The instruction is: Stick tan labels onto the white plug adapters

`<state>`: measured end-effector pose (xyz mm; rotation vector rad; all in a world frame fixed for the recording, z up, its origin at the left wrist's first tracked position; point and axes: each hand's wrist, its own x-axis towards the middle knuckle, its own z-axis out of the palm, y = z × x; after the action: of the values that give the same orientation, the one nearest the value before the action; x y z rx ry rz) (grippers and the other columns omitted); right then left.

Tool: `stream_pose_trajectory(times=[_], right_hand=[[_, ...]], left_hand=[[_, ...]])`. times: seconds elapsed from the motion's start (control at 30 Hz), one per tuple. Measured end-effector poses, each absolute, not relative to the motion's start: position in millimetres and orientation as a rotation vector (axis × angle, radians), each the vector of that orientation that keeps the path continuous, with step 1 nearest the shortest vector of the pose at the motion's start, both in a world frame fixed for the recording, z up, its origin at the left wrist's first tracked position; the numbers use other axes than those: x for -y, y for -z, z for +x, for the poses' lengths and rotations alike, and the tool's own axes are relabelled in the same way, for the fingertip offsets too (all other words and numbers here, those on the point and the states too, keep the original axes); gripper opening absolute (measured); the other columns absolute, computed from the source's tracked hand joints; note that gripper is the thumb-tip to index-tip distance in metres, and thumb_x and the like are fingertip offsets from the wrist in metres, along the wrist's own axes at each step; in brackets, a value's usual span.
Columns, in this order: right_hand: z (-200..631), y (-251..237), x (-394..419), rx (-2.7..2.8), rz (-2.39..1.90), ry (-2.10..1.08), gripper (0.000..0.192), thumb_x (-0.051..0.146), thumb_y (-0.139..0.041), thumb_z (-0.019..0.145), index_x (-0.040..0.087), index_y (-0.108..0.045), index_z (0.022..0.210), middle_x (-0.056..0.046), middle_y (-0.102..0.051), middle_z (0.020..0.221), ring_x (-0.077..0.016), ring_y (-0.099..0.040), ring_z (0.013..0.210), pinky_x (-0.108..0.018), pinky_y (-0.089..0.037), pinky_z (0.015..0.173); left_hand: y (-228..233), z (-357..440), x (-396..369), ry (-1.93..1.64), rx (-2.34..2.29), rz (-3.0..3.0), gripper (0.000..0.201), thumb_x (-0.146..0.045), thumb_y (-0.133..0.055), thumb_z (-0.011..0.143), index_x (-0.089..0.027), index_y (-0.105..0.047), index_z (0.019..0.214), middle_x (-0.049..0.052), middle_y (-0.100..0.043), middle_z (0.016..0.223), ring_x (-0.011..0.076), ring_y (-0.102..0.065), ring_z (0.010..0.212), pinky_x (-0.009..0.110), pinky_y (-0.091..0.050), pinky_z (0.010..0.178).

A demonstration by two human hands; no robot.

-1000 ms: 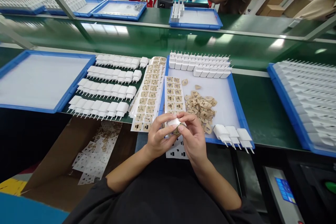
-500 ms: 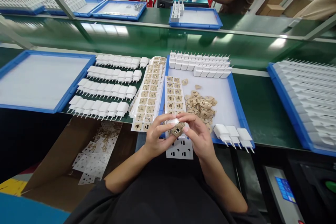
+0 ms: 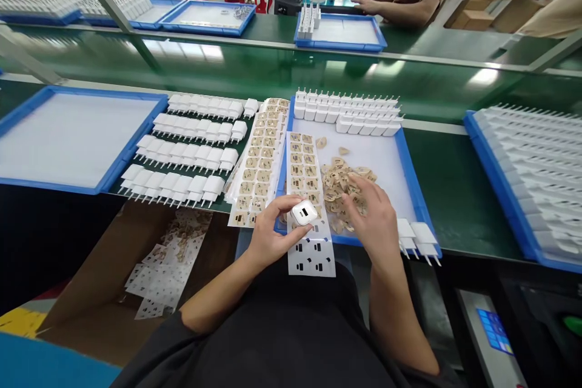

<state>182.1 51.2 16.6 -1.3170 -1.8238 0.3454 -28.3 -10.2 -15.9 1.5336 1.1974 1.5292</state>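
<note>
The right hand (image 3: 375, 224) is covering part of the label pile (image 3: 339, 179) and one white charger (image 3: 404, 231). The right edge is cutting off the far tray (image 3: 500, 194).

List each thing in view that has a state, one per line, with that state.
Left hand: grip closed on the small white plastic charger.
Small white plastic charger: held up, port face bare.
Right hand: fingers spread, resting on the pile of tan peeled stickers.
Blue-rimmed tray with white liner: holds chargers, stickers, sheet.
White sticker sheet: near end peeled bare, far rows full.
Four rows of white chargers: lying flat.
</note>
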Motion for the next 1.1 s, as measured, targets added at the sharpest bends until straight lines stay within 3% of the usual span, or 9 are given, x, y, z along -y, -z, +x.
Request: stream_pose_trajectory(times=[0.07,0.13,0.27,0.43,0.57,0.67,0.87,0.97,1.1], right_hand=[[183,-18,-51,1.928,-1.300,-0.375,0.034,0.035,-0.062,0.096,0.025,-0.064,0.128,-0.014,-0.062,0.139,-0.0337,-0.057,0.131,-0.056,-0.049,0.108],[179,-22,-43,2.020,-1.140,-0.576,0.040,0.033,-0.063,0.096,0.027,-0.059,0.135,-0.011,-0.059,0.145,-0.0312,-0.055,0.136,-0.052,-0.050,0.109],[171,-26,-21,2.086,-0.871,-0.860,0.053,0.030,-0.066,0.093,0.031,-0.049,0.143,-0.008,-0.066,0.137,-0.0255,-0.065,0.122,-0.043,-0.056,0.102],[196,-28,-9,2.005,-1.208,-0.624,0.048,0.036,-0.067,0.091,0.027,-0.054,0.136,-0.008,-0.072,0.112,-0.0245,-0.070,0.098,-0.040,-0.058,0.089],[232,-33,-2,2.017,-1.501,-0.311,0.052,0.044,-0.067,0.090,0.023,-0.056,0.136,-0.006,-0.071,0.094,-0.0263,-0.069,0.090,-0.044,-0.056,0.089],[248,-36,4,1.887,-1.609,-0.258,0.053,0.048,-0.066,0.090,0.022,-0.056,0.135,-0.007,-0.072,0.099,-0.0240,-0.070,0.087,-0.038,-0.056,0.083],[268,-42,-4,1.667,-1.813,-0.141,0.073,0.061,-0.067,0.085,0.020,-0.052,0.143,-0.008,-0.073,0.103,-0.0242,-0.070,0.080,-0.036,-0.055,0.074],[292,-48,-20,1.661,-1.942,-0.128,0.080,0.063,-0.064,0.084,0.019,-0.046,0.149,-0.008,-0.074,0.099,-0.0271,-0.071,0.085,-0.038,-0.055,0.075],[325,-51,-46,1.757,-2.083,-0.158,0.078,0.061,-0.061,0.085,0.018,-0.045,0.149,-0.009,-0.074,0.099,-0.0289,-0.071,0.086,-0.039,-0.053,0.075]], left_hand=[[14,-27,10,-1.498,-1.166,1.449,0.042,-0.020,-0.079,0.084,-0.026,-0.061,0.120,0.009,-0.065,0.125,0.0235,-0.064,0.121,0.035,-0.056,0.097],[10,-24,9,-1.493,-1.063,1.358,0.039,-0.022,-0.078,0.085,-0.027,-0.061,0.119,0.008,-0.060,0.126,0.0228,-0.061,0.123,0.033,-0.057,0.095],[4,-16,6,-1.425,-0.797,1.239,0.035,-0.029,-0.077,0.086,-0.028,-0.062,0.118,0.007,-0.055,0.128,0.0235,-0.060,0.123,0.036,-0.057,0.098],[4,-22,4,-1.267,-0.938,1.371,0.047,-0.029,-0.071,0.092,-0.033,-0.056,0.137,0.009,-0.048,0.148,0.0265,-0.046,0.142,0.044,-0.046,0.116],[2,-32,-3,-1.144,-1.167,1.718,0.034,-0.031,-0.062,0.098,-0.026,-0.060,0.131,0.009,-0.063,0.134,0.0249,-0.056,0.132,0.047,-0.046,0.115],[-4,-19,-12,-0.872,-1.125,2.146,0.029,-0.035,-0.054,0.102,-0.021,-0.066,0.125,0.008,-0.068,0.133,0.0275,-0.053,0.137,0.048,-0.040,0.119],[-3,38,-31,-0.345,-0.856,2.623,0.063,-0.060,-0.043,0.101,-0.017,-0.053,0.146,0.009,-0.051,0.155,0.0326,-0.037,0.151,0.054,-0.022,0.127],[4,46,-35,-0.251,-0.907,2.681,0.071,-0.067,-0.042,0.098,-0.013,-0.056,0.143,0.011,-0.054,0.152,0.0348,-0.039,0.150,0.055,-0.021,0.126],[11,35,-35,-0.296,-0.991,2.707,0.067,-0.065,-0.039,0.100,-0.014,-0.062,0.137,0.010,-0.061,0.146,0.0335,-0.042,0.148,0.055,-0.018,0.127]])
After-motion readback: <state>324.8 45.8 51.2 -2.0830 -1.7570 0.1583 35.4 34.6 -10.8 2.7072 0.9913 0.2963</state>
